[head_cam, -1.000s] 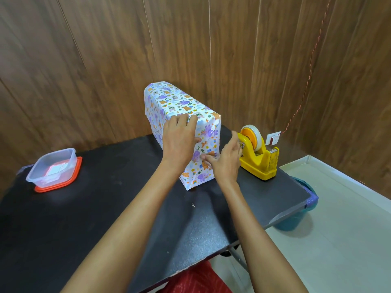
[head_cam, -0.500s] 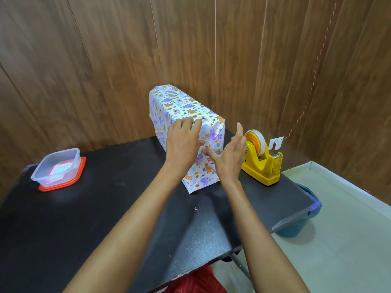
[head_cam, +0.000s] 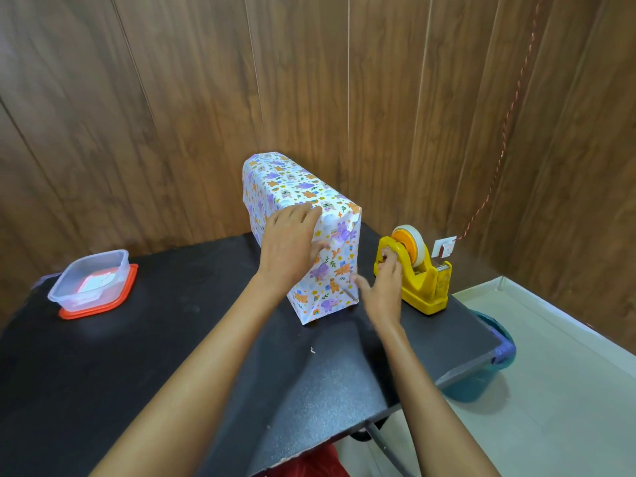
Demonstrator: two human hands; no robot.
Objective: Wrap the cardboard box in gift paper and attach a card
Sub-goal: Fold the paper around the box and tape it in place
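Note:
The box (head_cam: 299, 194), wrapped in white gift paper with purple and orange animals, stands upright on the black table (head_cam: 172, 356) near the wall. My left hand (head_cam: 290, 242) lies flat against its near end, fingers over the top edge, holding the folded paper down. My right hand (head_cam: 382, 287) hovers between the box's lower right corner and the yellow tape dispenser (head_cam: 418, 273), fingers spread, thumb towards the box, fingertips at the dispenser's body. It holds nothing that I can see. No card is clearly visible outside the container.
A clear plastic container (head_cam: 91, 280) sits on an orange lid at the table's left, with white paper inside. A blue bucket (head_cam: 488, 370) stands on the floor under the table's right corner. A red cord (head_cam: 506, 132) hangs down the wooden wall.
My right hand has left the box's end face and moved right to the tape dispenser. My left hand stays pressed on the box.

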